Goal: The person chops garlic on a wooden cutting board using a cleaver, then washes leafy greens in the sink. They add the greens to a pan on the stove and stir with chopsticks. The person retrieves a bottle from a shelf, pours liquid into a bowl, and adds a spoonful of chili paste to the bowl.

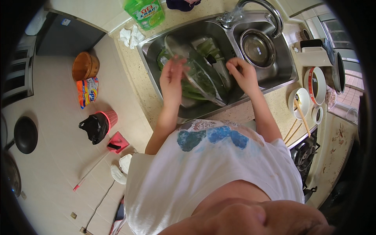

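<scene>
A glass pot lid [207, 77] with a metal rim and a dark knob stands tilted over the left basin [213, 30] of a steel double sink. My left hand [171, 77], somewhat blurred, grips the lid near its rim. Green leafy vegetables [192, 93] lie in that basin, partly behind the lid and seen through its glass. Over the basin's right side is my right hand [243, 72], fingers curled in and apart from the lid, with nothing visible in them. A round steel bowl [258, 48] sits in the right basin, under the curved faucet [277, 17].
A green detergent pouch [147, 14] and crumpled tissue [132, 35] are behind the sink. To the right are a white bowl [298, 98] with chopsticks [302, 113], a red-rimmed bowl [316, 85] and a gas stove [304, 155]. A pink bin [111, 119] stands on the floor.
</scene>
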The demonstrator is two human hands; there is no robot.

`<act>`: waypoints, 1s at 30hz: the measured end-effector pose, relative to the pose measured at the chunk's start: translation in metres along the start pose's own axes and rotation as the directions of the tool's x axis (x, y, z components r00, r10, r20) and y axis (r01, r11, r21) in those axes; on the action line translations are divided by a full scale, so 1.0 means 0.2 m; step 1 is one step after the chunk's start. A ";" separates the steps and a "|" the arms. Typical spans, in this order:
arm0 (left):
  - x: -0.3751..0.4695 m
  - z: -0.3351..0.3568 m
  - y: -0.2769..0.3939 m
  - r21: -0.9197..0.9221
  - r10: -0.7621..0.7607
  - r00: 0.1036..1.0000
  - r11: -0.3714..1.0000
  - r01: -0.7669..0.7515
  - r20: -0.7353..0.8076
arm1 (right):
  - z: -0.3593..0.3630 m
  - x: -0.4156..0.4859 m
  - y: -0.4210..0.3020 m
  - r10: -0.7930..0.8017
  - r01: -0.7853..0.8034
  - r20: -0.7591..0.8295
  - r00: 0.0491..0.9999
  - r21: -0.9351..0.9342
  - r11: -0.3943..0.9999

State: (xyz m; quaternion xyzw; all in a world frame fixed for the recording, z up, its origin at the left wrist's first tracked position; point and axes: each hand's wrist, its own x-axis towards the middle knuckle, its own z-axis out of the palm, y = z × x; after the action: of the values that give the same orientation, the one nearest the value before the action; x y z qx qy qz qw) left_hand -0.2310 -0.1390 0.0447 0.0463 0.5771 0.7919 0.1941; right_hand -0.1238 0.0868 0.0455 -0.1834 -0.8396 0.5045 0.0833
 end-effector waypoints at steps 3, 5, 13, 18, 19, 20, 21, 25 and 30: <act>0.00 -0.16 -0.03 -0.110 -0.112 0.993 0.988 0.107 -0.040 | 0.10 0.16 0.16 0.115 -0.101 0.033 0.993 -0.286 0.953; 0.00 -0.18 0.03 -0.109 -0.127 0.990 0.987 0.121 -0.052 | 0.22 0.27 0.26 0.135 -0.095 0.083 0.987 -0.370 0.924; 0.02 -0.34 0.00 -0.119 -0.146 0.986 0.983 0.137 -0.076 | 0.47 0.36 0.06 0.143 -0.027 0.286 0.948 -0.374 0.927; -0.04 -0.32 0.12 -0.082 0.000 1.000 0.997 0.000 -0.007 | 0.45 0.29 -0.01 0.056 0.000 0.133 0.990 -0.391 0.920; -0.07 -0.32 0.17 -0.100 0.054 0.998 0.994 -0.052 0.012 | 0.44 0.27 -0.07 0.048 0.005 0.123 0.991 -0.399 0.917; -0.08 -0.32 0.23 -0.086 0.097 0.994 0.992 -0.093 0.049 | 0.42 0.25 -0.14 0.040 0.010 0.113 0.993 -0.406 0.914; -0.11 -0.31 0.29 -0.089 0.098 0.994 0.992 -0.094 0.039 | 0.38 0.24 -0.23 0.020 0.024 0.101 0.995 -0.414 0.910; -0.19 -0.30 0.40 -0.111 0.092 0.994 0.990 -0.086 0.056 | 0.17 0.14 -0.50 -0.007 0.049 0.077 0.997 -0.561 0.826; -0.26 -0.21 0.28 -0.143 -0.030 0.985 0.988 0.055 0.173 | -0.08 0.05 -0.50 -0.060 0.055 0.016 0.998 -0.683 0.728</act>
State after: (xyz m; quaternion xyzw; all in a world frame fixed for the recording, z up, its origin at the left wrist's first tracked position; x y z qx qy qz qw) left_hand -0.2091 -0.2102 0.0915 0.0868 0.4993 0.8211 0.2625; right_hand -0.1494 0.0608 0.1397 -0.1769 -0.9712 0.1573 0.0284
